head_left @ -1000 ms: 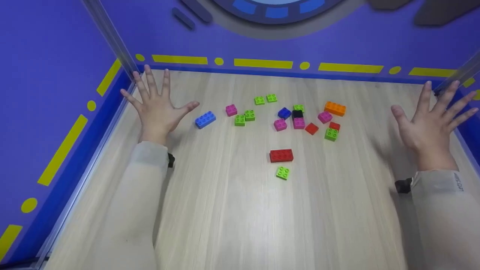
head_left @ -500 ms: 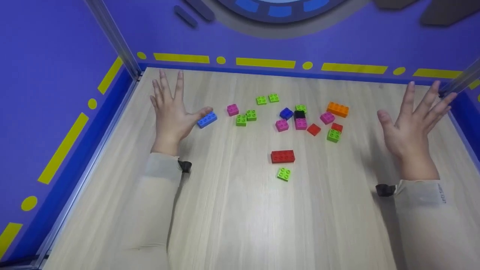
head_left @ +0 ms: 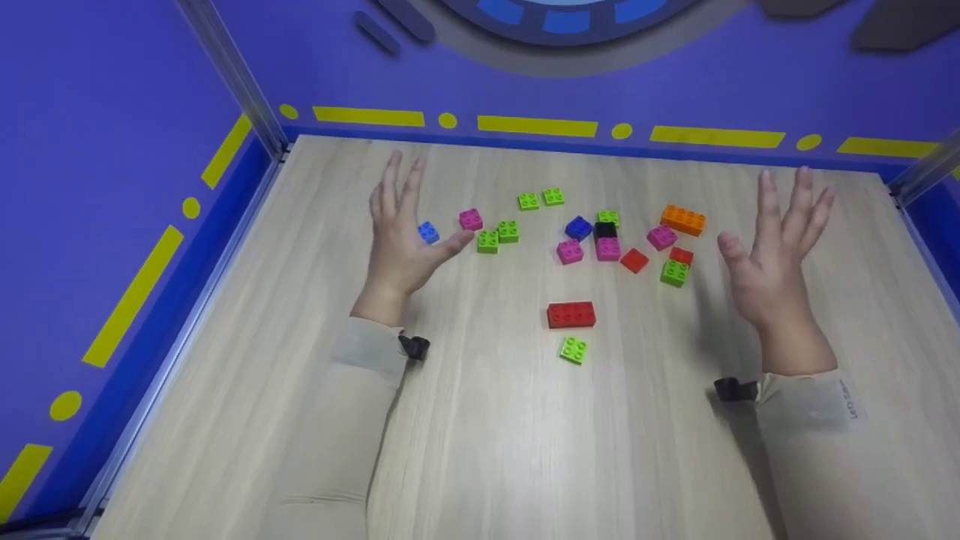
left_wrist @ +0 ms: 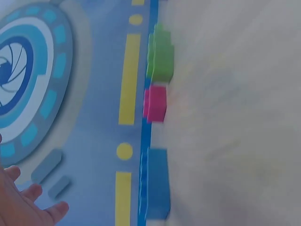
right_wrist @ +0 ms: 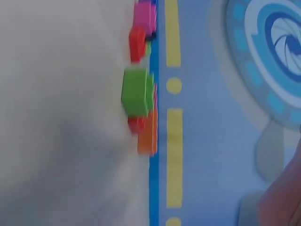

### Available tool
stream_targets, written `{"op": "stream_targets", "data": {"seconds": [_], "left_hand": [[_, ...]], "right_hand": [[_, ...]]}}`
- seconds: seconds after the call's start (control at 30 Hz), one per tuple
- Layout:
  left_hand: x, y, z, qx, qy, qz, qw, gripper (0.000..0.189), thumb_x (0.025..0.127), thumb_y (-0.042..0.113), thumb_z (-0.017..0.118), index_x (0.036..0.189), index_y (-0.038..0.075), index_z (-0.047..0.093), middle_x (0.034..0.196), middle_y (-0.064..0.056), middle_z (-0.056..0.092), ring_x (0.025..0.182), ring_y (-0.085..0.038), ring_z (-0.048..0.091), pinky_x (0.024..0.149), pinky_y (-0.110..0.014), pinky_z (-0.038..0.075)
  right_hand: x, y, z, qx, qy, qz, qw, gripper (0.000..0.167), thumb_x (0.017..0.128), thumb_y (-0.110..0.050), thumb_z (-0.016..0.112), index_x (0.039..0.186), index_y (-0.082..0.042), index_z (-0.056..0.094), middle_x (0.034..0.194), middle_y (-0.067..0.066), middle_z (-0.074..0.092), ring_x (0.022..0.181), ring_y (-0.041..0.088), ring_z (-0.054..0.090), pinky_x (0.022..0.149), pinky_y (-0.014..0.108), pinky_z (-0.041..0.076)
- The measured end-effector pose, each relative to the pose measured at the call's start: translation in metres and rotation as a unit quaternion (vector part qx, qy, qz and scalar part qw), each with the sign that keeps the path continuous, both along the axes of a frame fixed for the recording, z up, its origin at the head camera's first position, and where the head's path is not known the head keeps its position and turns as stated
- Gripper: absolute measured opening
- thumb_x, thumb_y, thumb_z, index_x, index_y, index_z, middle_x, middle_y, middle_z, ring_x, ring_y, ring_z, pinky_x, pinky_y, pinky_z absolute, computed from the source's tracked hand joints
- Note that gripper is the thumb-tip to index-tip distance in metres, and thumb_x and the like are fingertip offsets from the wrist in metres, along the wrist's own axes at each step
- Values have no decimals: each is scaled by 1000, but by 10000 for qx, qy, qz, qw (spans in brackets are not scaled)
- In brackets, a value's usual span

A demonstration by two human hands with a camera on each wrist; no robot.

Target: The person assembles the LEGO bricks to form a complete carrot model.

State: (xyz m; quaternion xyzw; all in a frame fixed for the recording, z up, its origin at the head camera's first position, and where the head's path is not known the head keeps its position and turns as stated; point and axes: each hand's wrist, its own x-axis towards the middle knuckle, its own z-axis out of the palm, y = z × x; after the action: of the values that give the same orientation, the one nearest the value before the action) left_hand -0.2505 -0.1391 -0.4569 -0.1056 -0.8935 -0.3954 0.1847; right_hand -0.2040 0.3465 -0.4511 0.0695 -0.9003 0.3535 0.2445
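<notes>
My left hand (head_left: 405, 240) hovers over the table's left half, fingers extended and thumb spread, holding nothing. In the head view it partly covers a light blue brick (head_left: 428, 232); the left wrist view shows that blue brick (left_wrist: 158, 183) whole. Near the thumb tip lie a pink brick (head_left: 471, 219) and two green bricks (head_left: 488, 241). On the right side my right hand (head_left: 772, 262) is raised with straight fingers, also holding nothing. Closest to it are a green brick (head_left: 674, 273), a small red brick (head_left: 682, 256) and an orange brick (head_left: 683, 220).
A long red brick (head_left: 571, 315) and a lime brick (head_left: 574, 350) lie nearer the front. Several pink, dark blue, black and green bricks cluster around the middle, including a dark blue brick (head_left: 578, 228). A blue wall (head_left: 540, 90) with yellow marks bounds the wooden table (head_left: 480, 442).
Both hands have moved inward, the left one rightward and the right one leftward. My left hand now overlaps the light blue brick in the head view. The bricks stay in place.
</notes>
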Motion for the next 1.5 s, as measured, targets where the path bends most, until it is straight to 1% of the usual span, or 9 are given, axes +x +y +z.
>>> {"op": "stream_targets", "data": {"seconds": [0.23,0.5,0.63,0.73,0.83,1.0,1.13,1.27,1.5], "left_hand": [[5,33,-7,257,-139,-596,9978,145,69,117,48,179,26,31,191,-5,13,173,-38,21,128,-79,37],[20,58,-24,799,-663,-1335,9856,141,71,115,52,178,25,36,189,-3,19,176,-35,20,133,-76,33],[24,66,-30,1070,-823,-1571,9783,139,71,113,57,177,24,38,188,-2,23,175,-33,25,135,-73,32],[26,70,-34,1298,-978,-1750,9711,133,74,105,68,175,23,41,185,-1,29,169,-32,36,133,-65,40],[29,73,-39,1404,-1281,-1941,9624,118,80,87,83,173,25,44,181,1,35,157,-30,50,126,-54,51],[35,81,-45,1332,-1802,-2189,9497,99,88,48,98,170,26,47,169,-7,50,136,-29,63,111,-48,58],[37,85,-50,1203,-1983,-2382,9431,101,84,39,103,168,22,48,164,-9,53,126,-26,66,104,-44,58],[38,87,-55,947,-2045,-2408,9440,104,80,40,106,166,21,51,165,0,52,121,-19,63,105,-40,56],[35,90,-58,437,-2101,-2424,9461,98,79,44,105,162,20,58,167,2,53,140,-22,57,124,-44,49]], "right_hand": [[7,-23,-5,-407,-383,495,9972,87,110,-62,56,182,-32,18,193,2,-9,176,35,-23,136,78,-12],[13,-36,-24,-895,-1296,1200,9802,72,116,-38,49,182,-30,22,193,2,2,178,36,-2,134,85,-5],[13,-42,-30,-1188,-1316,1431,9737,70,115,-31,51,181,-20,27,191,9,14,178,38,6,136,83,4],[13,-48,-33,-1447,-1322,1611,9673,69,115,-25,52,180,-16,30,188,11,23,176,36,15,139,77,13],[15,-54,-36,-1675,-1504,1727,9589,67,116,-21,51,180,-17,31,185,9,31,170,31,29,141,57,31],[21,-64,-39,-2088,-1724,1845,9448,66,114,-13,51,178,-14,34,171,15,45,136,30,57,107,21,54],[25,-71,-42,-2299,-1903,1910,9351,68,111,-11,59,176,-14,40,158,13,51,114,25,62,93,22,57],[26,-75,-51,-2075,-2115,2078,9322,77,105,-3,71,175,-15,40,156,11,55,109,18,64,93,20,55],[25,-76,-58,-1604,-2306,2195,9343,86,90,-3,93,164,-5,50,140,18,61,98,24,64,81,21,56]]}}
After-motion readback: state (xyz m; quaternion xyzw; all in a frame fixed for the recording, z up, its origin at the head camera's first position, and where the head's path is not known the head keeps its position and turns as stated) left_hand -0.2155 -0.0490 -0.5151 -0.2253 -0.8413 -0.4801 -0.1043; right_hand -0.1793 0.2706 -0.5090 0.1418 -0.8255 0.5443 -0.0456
